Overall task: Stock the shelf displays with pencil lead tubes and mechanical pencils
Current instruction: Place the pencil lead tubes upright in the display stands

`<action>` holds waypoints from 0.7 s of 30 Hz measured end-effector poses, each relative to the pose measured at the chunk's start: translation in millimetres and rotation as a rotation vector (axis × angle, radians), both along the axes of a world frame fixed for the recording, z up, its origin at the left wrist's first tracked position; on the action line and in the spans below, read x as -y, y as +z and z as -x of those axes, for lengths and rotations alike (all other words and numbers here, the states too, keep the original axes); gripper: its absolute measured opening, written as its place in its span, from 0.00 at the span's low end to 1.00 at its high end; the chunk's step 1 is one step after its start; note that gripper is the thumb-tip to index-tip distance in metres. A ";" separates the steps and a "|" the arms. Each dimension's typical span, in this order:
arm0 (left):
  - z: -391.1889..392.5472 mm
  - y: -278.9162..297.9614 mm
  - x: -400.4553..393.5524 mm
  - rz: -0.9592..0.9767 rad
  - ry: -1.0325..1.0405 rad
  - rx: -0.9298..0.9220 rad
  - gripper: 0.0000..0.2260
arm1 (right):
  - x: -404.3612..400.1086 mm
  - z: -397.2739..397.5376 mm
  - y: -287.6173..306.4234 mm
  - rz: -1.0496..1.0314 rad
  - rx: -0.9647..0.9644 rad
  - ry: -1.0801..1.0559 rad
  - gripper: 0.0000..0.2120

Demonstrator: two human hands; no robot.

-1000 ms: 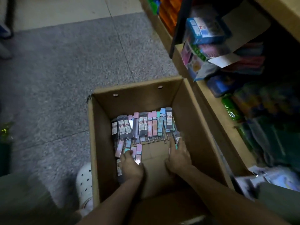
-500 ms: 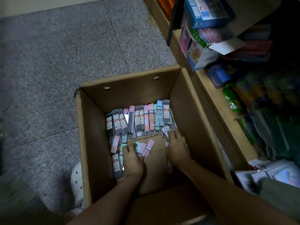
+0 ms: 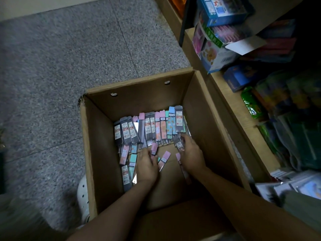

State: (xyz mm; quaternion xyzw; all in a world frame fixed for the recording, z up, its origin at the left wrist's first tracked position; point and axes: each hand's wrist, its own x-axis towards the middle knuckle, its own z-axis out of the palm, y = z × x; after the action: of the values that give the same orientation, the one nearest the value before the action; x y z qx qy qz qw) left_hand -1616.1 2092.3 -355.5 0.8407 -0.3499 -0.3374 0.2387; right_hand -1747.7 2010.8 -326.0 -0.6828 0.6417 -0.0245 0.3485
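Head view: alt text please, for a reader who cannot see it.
Both hands reach into an open cardboard box on the floor, the left hand pinching a pink lead tube, the right hand holding a grey one. More tubes lean against the far wall.

A stationery shop: wooden shelves (image 3: 224,87) crowded with packaged goods (image 3: 220,54), beside a stock carton (image 3: 205,122).

**Dim shop corner, speckled floor**

The floor (image 3: 69,66) is grey speckled stone in large tiles with thin seams, a paler strip (image 3: 43,4) running along the top edge. To the right stands a wooden shelf unit (image 3: 224,94) — its lower boards crowded with coloured packaged goods (image 3: 218,49). The light is low, and the shelf's recesses fall into shadow.
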 end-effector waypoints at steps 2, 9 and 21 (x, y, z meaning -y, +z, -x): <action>-0.6 -2.1 1.2 -0.018 -0.033 -0.015 0.07 | -1.3 0.3 4.1 -0.033 0.134 -0.097 0.29; 6.2 -8.4 10.1 -0.085 -0.197 0.031 0.27 | -11.6 3.9 6.1 -0.133 0.352 -0.200 0.39; -1.5 20.6 25.2 -0.078 -0.229 -0.082 0.15 | -12.6 11.5 33.9 -0.084 0.426 -0.233 0.30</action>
State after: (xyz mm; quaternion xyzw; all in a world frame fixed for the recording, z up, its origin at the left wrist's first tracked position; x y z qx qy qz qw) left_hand -1614.6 2067.1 -335.0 0.7893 -0.4202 -0.4100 0.1797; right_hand -1759.2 2023.3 -292.1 -0.5685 0.6287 -0.1811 0.4988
